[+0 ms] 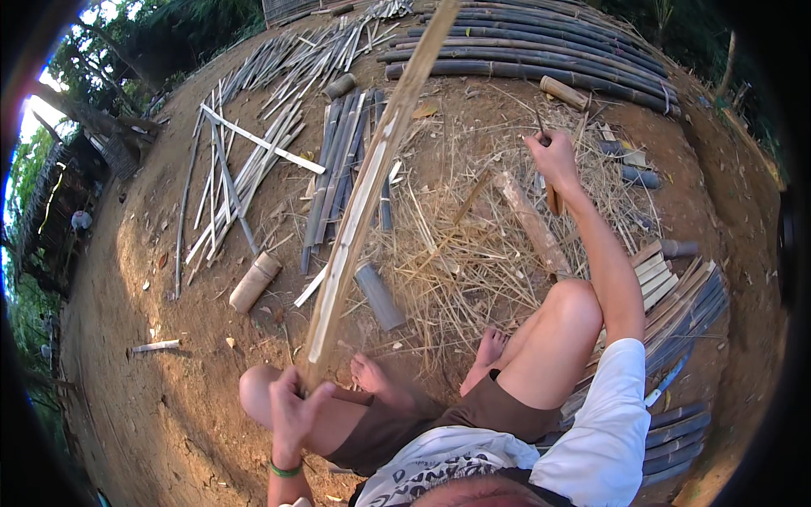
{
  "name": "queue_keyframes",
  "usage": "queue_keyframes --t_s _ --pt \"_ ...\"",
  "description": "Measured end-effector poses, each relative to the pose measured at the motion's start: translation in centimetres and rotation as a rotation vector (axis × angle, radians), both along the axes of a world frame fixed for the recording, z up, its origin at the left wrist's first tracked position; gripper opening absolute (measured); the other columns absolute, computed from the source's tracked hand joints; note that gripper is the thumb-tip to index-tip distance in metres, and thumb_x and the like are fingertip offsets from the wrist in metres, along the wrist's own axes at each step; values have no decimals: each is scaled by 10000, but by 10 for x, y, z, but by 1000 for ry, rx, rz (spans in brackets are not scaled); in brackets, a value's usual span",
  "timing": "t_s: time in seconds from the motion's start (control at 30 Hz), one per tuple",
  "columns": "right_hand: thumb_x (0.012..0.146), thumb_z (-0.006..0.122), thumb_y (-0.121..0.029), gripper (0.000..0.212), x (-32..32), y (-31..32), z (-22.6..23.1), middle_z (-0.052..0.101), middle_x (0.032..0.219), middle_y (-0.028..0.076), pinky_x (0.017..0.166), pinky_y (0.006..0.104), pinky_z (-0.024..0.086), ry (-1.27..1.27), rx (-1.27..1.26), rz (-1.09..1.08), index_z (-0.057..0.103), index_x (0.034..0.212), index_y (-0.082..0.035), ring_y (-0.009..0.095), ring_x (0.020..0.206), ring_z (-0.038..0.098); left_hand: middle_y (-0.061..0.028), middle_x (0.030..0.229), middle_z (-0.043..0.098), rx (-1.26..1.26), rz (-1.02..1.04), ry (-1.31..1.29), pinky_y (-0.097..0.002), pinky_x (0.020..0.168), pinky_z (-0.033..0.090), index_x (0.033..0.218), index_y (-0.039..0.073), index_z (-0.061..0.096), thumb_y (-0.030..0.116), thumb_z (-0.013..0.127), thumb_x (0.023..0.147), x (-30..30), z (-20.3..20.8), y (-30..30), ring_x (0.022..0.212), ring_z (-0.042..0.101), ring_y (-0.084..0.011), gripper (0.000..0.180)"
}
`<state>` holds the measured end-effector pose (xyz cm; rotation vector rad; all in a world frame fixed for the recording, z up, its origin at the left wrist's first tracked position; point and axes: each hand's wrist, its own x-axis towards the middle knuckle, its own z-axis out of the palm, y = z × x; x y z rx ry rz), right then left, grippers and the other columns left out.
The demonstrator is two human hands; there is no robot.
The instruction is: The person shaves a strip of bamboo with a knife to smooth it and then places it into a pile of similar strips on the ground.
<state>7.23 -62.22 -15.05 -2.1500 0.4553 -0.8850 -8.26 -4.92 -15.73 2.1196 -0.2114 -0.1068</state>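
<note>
My left hand (293, 407), with a green band at the wrist, grips the near end of a long split bamboo strip (365, 190). The strip slants up and away, its pale hollow inside and node marks showing, and its far end passes the top edge. Off to the right, my right hand (553, 160) is closed around a knife; its brown handle (554, 201) sticks out below the fist and a thin dark blade shows above. The knife is apart from the strip. Under the right forearm lies a pale wooden log (532, 224) among shavings.
Bamboo shavings (460, 262) cover the dirt before my bare feet. Split strips (253, 182) lie in piles on the left, with short bamboo pieces (255, 281) nearby. Long dark bamboo poles (532, 72) are stacked at the back. More split bamboo (688, 304) lies beside me on the right.
</note>
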Motion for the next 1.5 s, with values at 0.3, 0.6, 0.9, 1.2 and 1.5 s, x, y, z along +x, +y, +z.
queue_keyframes --t_s 0.3,0.6,0.9,1.2,1.5 --pt "923 681 -217 190 -32 80 36 578 591 -25 477 235 341 -158 321 405 715 860 -41 50 484 464 -13 586 530 823 133 -951 -315 471 395 818 116 543 345 832 767 88 52 8 504 513 -175 373" --pt "881 704 -202 277 -41 129 21 686 787 13 576 260 368 187 104 702 739 1104 -42 58 592 474 -41 834 567 900 44 -1301 -385 724 448 885 131 535 324 731 839 158 104 -45 819 600 -240 279" --pt "892 736 -218 231 -49 141 24 594 613 -15 487 248 363 386 321 806 726 1002 -15 56 509 497 -64 850 552 718 21 -1495 -391 787 443 897 102 522 366 773 813 245 144 -62 852 581 -277 374" --pt "857 797 -198 239 -16 132 43 590 630 -31 446 219 348 -144 287 574 723 985 -10 32 490 489 -200 1322 413 -268 195 -1233 -460 1073 367 1405 -7 337 73 746 795 225 127 -156 1268 437 -293 738" --pt "831 806 -249 297 -10 204 103 715 808 57 604 253 521 -434 567 604 733 994 -11 92 690 650 -152 1257 543 -715 -422 -258 -386 1037 409 1452 0 311 604 501 977 159 -52 -278 1214 519 -245 791"
